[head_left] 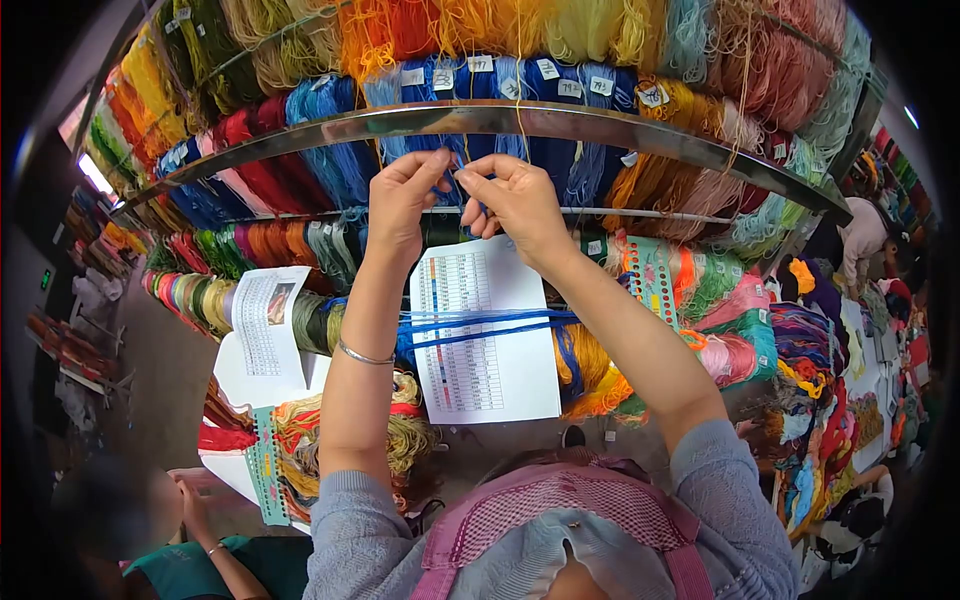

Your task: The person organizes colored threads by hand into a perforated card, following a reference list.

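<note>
My left hand (403, 197) and my right hand (518, 205) are raised close together, just below a curved metal bar (440, 120). Both pinch thumb against fingers; what lies between the fingertips is too fine to make out. Blue thread skeins (590, 165) with numbered paper tags hang behind them. Below my hands a printed chart (520, 370) with rows of numbers and a coloured column hangs upright. Several strands of blue thread (490, 326) run across this chart, between my forearms.
Skeins in many colours, among them orange thread (400, 40), fill the rack above. At left hangs a second printed sheet (262, 330), above a green punched card (268, 465) strung with threads. Another person's hand (195, 510) shows at lower left. More people are at right.
</note>
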The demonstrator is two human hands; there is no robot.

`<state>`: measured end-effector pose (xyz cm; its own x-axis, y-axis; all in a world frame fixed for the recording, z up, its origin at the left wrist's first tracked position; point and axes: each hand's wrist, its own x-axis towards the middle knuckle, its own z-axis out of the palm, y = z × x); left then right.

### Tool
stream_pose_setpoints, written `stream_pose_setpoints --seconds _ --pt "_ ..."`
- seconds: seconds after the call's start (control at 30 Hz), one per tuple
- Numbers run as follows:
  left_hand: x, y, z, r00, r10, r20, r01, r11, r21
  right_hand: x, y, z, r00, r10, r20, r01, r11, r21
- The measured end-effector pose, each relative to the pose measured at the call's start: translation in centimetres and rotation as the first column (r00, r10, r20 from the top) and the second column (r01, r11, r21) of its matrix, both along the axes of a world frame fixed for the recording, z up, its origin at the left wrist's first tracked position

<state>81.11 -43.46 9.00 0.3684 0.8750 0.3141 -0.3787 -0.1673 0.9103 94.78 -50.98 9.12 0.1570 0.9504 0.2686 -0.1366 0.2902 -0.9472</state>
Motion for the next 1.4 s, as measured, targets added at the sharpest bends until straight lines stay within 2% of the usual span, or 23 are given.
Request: stream_pose_setpoints --seconds 0.17,0.2,0.3,0.4,0.53,0.57,0.67,0.7,0.73,0.77,0.8,0.83,0.87,0.9,0.93,0.97,1.0,1.07,1.1,1.17,1.23,1.3,1.4 --pt "-0.4 1.5 -1.5 0.988 0.150 -0.035 -0.145 0.981 0.131 -0.2 1.3 -0.8 0.973 -0.079 -0.219 0.106 0.988 0.114" --pt "-0.4 2.0 -2.0 0.959 0.264 -0.099 -0.236 0.944 0.232 0.2 1.4 -0.9 0.963 -0.048 -0.265 0.085 0.988 0.130" --pt "0.1 3.4 -3.2 0.963 0.259 -0.075 -0.239 0.948 0.209 1.4 0.7 -1.0 0.884 0.074 -0.462 -0.038 0.996 0.087" --pt "0.5 5.8 -4.9 0.904 0.375 -0.204 -0.286 0.886 0.365 1.2 -3.3 -2.4 0.917 0.226 -0.329 -0.187 0.972 0.144" --pt "-0.3 7.5 -5.8 0.925 0.297 -0.239 -0.202 0.914 0.352 2.4 -15.9 -10.2 0.907 0.161 -0.389 -0.247 0.952 -0.182" --pt "-0.7 6.8 -5.3 0.934 0.258 -0.246 -0.174 0.932 0.318 2.4 -19.5 -10.7 0.888 -0.070 -0.455 -0.128 0.912 -0.390" --pt "-2.1 6.6 -5.7 0.955 0.201 -0.217 -0.145 0.958 0.247 7.4 -31.4 -19.0 0.925 -0.255 -0.281 -0.012 0.721 -0.693" --pt "-2.8 6.4 -5.7 0.927 0.262 -0.269 -0.196 0.948 0.250 8.8 -35.9 -20.8 0.933 -0.352 -0.070 0.124 0.499 -0.858" --pt "-2.9 6.2 -6.1 0.918 0.339 -0.204 -0.274 0.917 0.289 11.7 -44.1 -29.6 0.929 -0.330 0.164 0.342 0.605 -0.719" --pt "-3.1 6.0 -6.4 0.871 0.457 -0.183 -0.376 0.858 0.350 12.4 -48.9 -29.5 0.802 -0.265 0.535 0.597 0.364 -0.715" --pt "-3.1 5.5 -6.7 0.752 0.648 -0.123 -0.500 0.682 0.535 14.1 -52.4 -28.7 0.594 0.225 0.773 0.753 0.183 -0.632" --pt "-2.4 3.6 -6.0 0.685 0.726 -0.059 -0.564 0.580 0.588 16.3 -54.8 -29.2 0.392 0.294 0.872 0.887 0.132 -0.443" --pt "-1.6 2.2 -6.1 0.718 0.696 -0.022 -0.578 0.612 0.540 17.2 -56.9 -29.7 0.185 0.378 0.907 0.968 0.087 -0.234" --pt "0.4 0.4 -6.1 0.814 0.562 0.143 -0.554 0.680 0.480 18.5 -56.9 -28.2 0.111 0.029 0.993 0.987 0.114 -0.114" --pt "1.7 -2.6 -5.9 0.901 0.428 0.074 -0.424 0.828 0.367 18.5 -53.8 -24.8 0.150 -0.411 0.899 0.989 0.069 -0.133" --pt "3.4 -5.0 -6.1 0.961 0.274 0.041 -0.274 0.923 0.268 17.3 -48.0 -20.4 0.243 -0.797 0.553 0.969 0.174 -0.175" --pt "4.7 -6.9 -6.7 0.994 0.078 -0.079 -0.062 0.981 0.182 18.9 -46.2 -19.8 0.336 -0.813 0.475 0.936 0.235 -0.261" --pt "7.8 -10.4 -8.1 0.900 -0.284 -0.331 0.285 0.957 -0.048 17.3 -37.4 -14.9 0.326 -0.727 0.605 0.921 0.388 -0.030" --pt "9.5 -11.6 -9.9 0.839 -0.358 -0.409 0.347 0.932 -0.104 17.6 -35.0 -15.7 0.186 -0.632 0.752 0.906 0.406 0.117" --pt "12.0 -13.3 -11.9 0.727 -0.552 -0.409 0.506 0.833 -0.224 15.5 -29.3 -13.7 0.169 -0.626 0.762 0.816 0.522 0.248" --pt "13.5 -14.1 -13.1 0.636 -0.631 -0.444 0.504 0.776 -0.379 15.2 -25.0 -12.9 0.112 -0.635 0.765 0.624 0.644 0.443" --pt "14.3 -15.1 -12.5 0.638 -0.676 -0.369 0.507 0.730 -0.459 13.4 -22.4 -11.9 0.683 -0.571 0.455 0.669 0.740 -0.076" --pt "15.1 -15.2 -12.9 0.663 -0.702 -0.261 0.488 0.669 -0.561 14.4 -20.2 -14.1 0.768 -0.537 0.348 0.616 0.768 -0.175"
